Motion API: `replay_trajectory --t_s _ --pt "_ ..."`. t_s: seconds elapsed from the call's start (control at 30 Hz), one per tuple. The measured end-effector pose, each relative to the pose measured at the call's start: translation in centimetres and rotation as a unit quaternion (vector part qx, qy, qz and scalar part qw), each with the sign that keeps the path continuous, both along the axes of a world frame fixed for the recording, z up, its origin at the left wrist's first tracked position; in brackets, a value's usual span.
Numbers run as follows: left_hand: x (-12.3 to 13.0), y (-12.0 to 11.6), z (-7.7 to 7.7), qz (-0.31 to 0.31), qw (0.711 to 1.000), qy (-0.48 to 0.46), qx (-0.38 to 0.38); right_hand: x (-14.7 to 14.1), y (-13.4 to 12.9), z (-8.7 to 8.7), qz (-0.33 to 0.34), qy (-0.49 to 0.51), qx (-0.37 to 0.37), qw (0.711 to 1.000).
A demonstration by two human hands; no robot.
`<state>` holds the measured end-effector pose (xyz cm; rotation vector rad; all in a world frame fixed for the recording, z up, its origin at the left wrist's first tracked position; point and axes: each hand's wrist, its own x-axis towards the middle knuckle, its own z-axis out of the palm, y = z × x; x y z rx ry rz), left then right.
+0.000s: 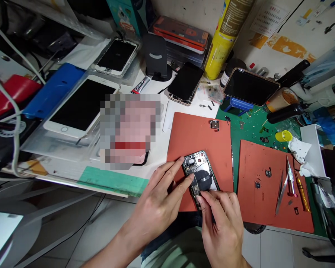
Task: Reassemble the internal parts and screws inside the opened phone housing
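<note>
An opened phone lies on the near part of an orange mat, its inner parts and a round black patch exposed. My left hand reaches in from the left with fingers stretched and apart. One fingertip touches the phone's upper left edge; another rests on the inner parts. My right hand is at the phone's lower end, thumb and index finger pinched together over its inside. Whatever is between those fingertips is too small or hidden to make out. The phone's lower end is partly covered by my right hand.
The orange mat bears a small metal part. On a second orange mat lie tweezers, screwdrivers and small parts. A phone leans on a blue stand. A yellow can and more phones stand or lie behind.
</note>
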<state>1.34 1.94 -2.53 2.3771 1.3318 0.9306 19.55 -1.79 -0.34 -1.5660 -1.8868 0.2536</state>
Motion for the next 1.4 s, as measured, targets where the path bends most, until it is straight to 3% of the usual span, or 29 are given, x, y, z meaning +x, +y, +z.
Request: replay_trajectory --t_s 0.4,0.63,0.73,0.8,0.87,0.93,1.03,1.13,1.23,1.3,1.4 --pt "0.0 0.0 0.5 -0.011 1.000 0.029 -0.003 0.6 0.1 -0.1 0.005 0.006 -0.014 1.000" --pt "-0.3 0.2 0.3 -0.017 0.999 0.022 -0.018 1.4 -2.3 -0.9 -0.022 -0.103 -0.014 0.994" --pt "-0.4 0.1 0.6 -0.019 0.999 0.006 -0.030 1.3 -2.4 -1.3 -0.017 -0.101 -0.013 0.995" --pt "-0.3 -0.4 1.0 0.004 0.999 -0.036 -0.033 1.1 -2.1 -1.3 -0.024 -0.087 -0.005 0.996" --pt "-0.2 -1.2 1.7 0.069 0.991 -0.098 -0.062 1.0 -1.6 -1.1 -0.031 -0.082 0.007 0.996" --pt "0.0 -2.2 2.4 0.148 0.962 -0.178 -0.144 1.0 -1.1 -0.8 -0.033 -0.082 0.026 0.996" --pt "0.6 -3.1 3.3 0.199 0.868 -0.314 -0.329 1.0 -0.8 -0.3 -0.039 -0.074 0.047 0.995" --pt "1.8 -3.1 3.8 0.186 0.754 -0.438 -0.452 0.7 -1.1 0.2 -0.039 -0.054 0.058 0.996" --pt "3.4 -2.8 3.9 0.153 0.664 -0.535 -0.500 0.4 -2.0 0.4 -0.034 -0.048 0.076 0.995" --pt "4.3 -2.8 3.7 0.154 0.638 -0.567 -0.497 0.5 -2.9 0.4 -0.038 -0.041 0.075 0.996" --pt "5.0 -3.1 3.3 0.162 0.633 -0.580 -0.487 1.6 -4.0 0.1 -0.040 0.041 -0.001 0.998"
